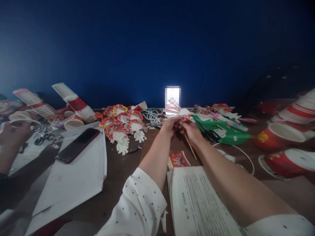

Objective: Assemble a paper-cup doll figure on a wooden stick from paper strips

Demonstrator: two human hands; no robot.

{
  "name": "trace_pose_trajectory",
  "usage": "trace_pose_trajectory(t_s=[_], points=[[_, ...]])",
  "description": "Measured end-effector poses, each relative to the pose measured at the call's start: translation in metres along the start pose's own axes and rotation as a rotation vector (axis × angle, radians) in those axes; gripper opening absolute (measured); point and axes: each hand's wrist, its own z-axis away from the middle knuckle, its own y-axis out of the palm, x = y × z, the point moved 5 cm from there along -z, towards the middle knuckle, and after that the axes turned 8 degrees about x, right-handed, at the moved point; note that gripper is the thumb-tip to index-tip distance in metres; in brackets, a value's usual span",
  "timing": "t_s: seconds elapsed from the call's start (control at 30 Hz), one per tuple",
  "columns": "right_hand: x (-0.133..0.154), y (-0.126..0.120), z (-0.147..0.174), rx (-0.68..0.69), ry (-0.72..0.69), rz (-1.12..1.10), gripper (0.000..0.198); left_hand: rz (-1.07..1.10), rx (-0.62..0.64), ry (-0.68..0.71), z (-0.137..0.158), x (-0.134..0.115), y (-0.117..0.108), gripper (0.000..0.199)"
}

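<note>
My left hand (170,126) and my right hand (192,131) meet over the table with their fingers closed. Between their fingertips is a small red-and-white paper craft piece (186,117), partly covered by the fingers. A thin wooden stick (190,145) slants down toward me from under my right fingers; its upper end is hidden. White paper strips (172,110) fan out just beyond my hands. Black-handled scissors (212,133) lie to the right of my right hand on a green sheet (232,137). Below my wrists are a red printed paper piece (179,159) and a printed booklet (197,200).
On the left are a heap of paper-cup cutouts (121,121), a phone (78,146) on white card (71,183), and stacked cups (78,105). Another person's hand (16,137) is at far left. Blue cord (152,116) lies behind; red cups (278,136) stand right.
</note>
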Motion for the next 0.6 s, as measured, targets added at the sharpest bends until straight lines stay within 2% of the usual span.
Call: trace_pose_trajectory(t_s=[0.17,0.3,0.6], points=[[-0.0031,0.0018,-0.0024,0.035,0.016,0.009,0.034,0.030,-0.008,-0.019,0.0013,0.0002,0.0006,0.023],[-0.0020,0.0027,-0.0017,0.040,0.012,0.039,0.033,0.048,-0.009,-0.010,0.0009,-0.0010,0.0018,0.019],[-0.0039,0.0000,-0.0017,0.033,-0.011,0.077,0.034,-0.033,-0.059,-0.018,0.0038,-0.0022,0.0022,0.017]])
